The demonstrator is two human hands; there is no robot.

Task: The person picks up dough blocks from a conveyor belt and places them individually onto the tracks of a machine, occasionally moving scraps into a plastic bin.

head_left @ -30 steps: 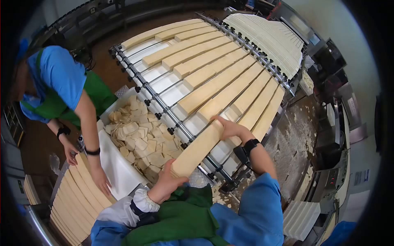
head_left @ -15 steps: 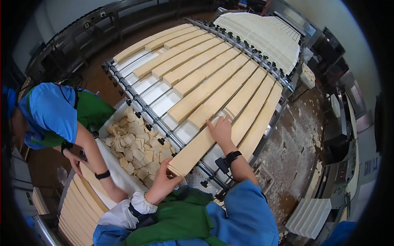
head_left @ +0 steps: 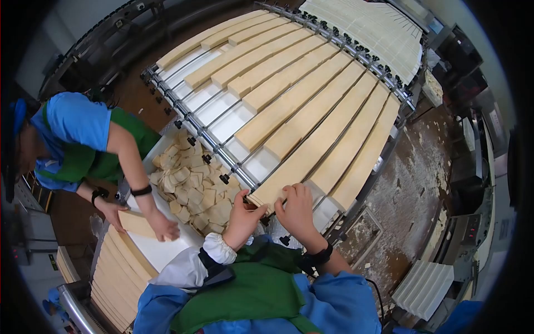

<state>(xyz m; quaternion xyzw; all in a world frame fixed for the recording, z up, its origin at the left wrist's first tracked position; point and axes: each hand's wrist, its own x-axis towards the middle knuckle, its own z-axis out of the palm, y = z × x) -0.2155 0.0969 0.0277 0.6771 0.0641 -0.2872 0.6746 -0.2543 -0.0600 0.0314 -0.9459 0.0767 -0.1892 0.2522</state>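
Long pale stacks of flat sheets [head_left: 317, 122] lie in lanes between metal rods on the white table. At the near end of one stack [head_left: 311, 161], my left hand [head_left: 243, 218] grips the end corner between thumb and fingers. My right hand [head_left: 296, 211] rests at the same end, on its right side, with the fingers bent against the sheets. A metal rail [head_left: 211, 143] with black knobs runs along the table's near edge, just left of my left hand.
A bin of loose square pieces [head_left: 192, 192] stands left of my hands. Beside it, a co-worker [head_left: 83, 139] handles a pale stack above a row of similar stacks [head_left: 119, 273]. Ridged white trays [head_left: 424, 290] sit at the lower right.
My right hand has moved back along the stack to its near end, beside my left hand. The stack lies farther up its lane. The co-worker's near hand has risen and shows.
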